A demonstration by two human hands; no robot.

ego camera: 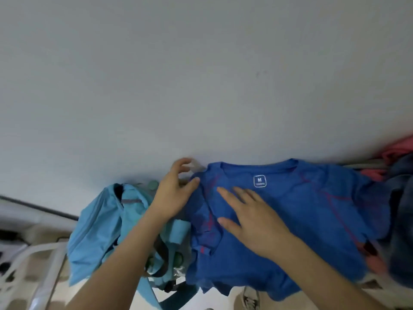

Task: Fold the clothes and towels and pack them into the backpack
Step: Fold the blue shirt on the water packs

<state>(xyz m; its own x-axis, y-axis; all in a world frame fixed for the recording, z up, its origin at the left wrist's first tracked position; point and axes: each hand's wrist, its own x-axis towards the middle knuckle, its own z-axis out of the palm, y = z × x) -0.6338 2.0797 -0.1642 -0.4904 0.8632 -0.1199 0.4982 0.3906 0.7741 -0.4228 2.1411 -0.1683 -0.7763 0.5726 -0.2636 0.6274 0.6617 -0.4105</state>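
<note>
A blue T-shirt (301,209) with red seams and a white M size mark lies spread flat in front of me, collar toward the wall. My right hand (252,218) rests flat on its left chest, fingers straight. My left hand (174,191) is at the shirt's left shoulder edge, thumb on the cloth and fingers loosely curled above it. A light-blue backpack (105,227) with dark straps lies crumpled to the left, partly under my left forearm.
A heap of pink cloth (395,151) and dark denim-like cloth (402,198) sits at the far right. A white frame (44,253) stands lower left. A plain wall (201,74) rises right behind the shirt. A shoe (251,297) shows on the floor below.
</note>
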